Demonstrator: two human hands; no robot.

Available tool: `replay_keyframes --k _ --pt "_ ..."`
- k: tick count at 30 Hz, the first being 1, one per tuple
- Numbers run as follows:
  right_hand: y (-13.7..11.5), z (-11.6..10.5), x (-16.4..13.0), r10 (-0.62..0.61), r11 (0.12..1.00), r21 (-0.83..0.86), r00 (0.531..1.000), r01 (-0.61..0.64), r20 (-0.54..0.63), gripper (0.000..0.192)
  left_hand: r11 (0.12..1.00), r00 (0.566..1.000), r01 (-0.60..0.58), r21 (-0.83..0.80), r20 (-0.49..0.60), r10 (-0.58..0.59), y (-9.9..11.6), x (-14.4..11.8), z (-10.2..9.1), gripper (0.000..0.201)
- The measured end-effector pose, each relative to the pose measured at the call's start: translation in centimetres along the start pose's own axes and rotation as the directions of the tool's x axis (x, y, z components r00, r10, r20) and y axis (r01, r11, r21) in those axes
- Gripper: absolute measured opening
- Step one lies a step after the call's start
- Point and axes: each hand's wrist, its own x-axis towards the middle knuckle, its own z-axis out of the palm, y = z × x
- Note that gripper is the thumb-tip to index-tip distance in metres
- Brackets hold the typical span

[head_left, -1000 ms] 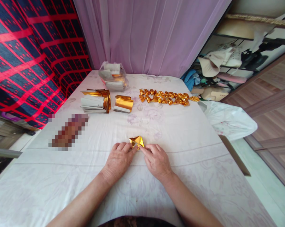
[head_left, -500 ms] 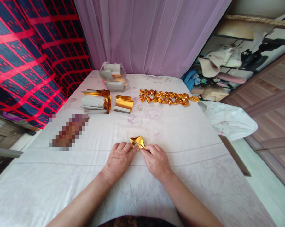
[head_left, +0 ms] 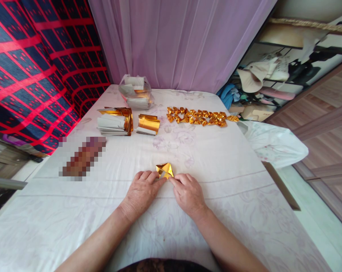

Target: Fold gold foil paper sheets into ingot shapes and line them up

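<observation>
A small piece of folded gold foil paper lies on the table in front of me, with creased triangular flaps and a bit of pale backing showing. My left hand is closed at its left and lower edge, thumb reaching along the near side. My right hand pinches the lower right corner between thumb and curled fingers. Farther back lie a thick stack of foil paper sheets and a smaller stack of gold sheets. Rows of folded gold foil pieces rest at the back right.
A clear plastic bag of paper bundles stands at the back of the cloth-covered table. A pixelated reddish item lies on the left. Beyond the right edge are a white plastic bag and a shelf holding a cap.
My left thumb has drawn slightly down from the foil's middle, and more of the lower flap shows. Both hands otherwise keep their places.
</observation>
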Motion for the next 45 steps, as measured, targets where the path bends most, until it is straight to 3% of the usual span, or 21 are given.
replay_keyframes --k 24,31,36,45 --pt "0.4 0.2 -0.4 0.03 1.0 0.005 0.997 -0.03 -0.07 0.034 0.986 0.997 -0.059 -0.153 -0.067 0.05 -0.9 -0.5 -0.1 0.029" --pt "0.3 0.3 -0.3 0.018 0.999 0.033 0.995 -0.015 -0.096 0.03 0.99 0.995 -0.043 -0.133 -0.093 0.031 -0.6 -0.1 -0.5 0.02" --pt "0.0 0.3 0.1 0.08 0.994 0.085 0.986 -0.069 -0.146 0.029 0.994 0.991 -0.04 -0.106 -0.13 0.026 -0.4 0.1 -0.2 0.018" --pt "0.1 0.2 0.6 -0.015 0.994 0.107 0.999 0.02 -0.041 0.029 0.98 0.983 -0.071 -0.188 -0.178 0.037 -0.3 0.1 1.2 0.015"
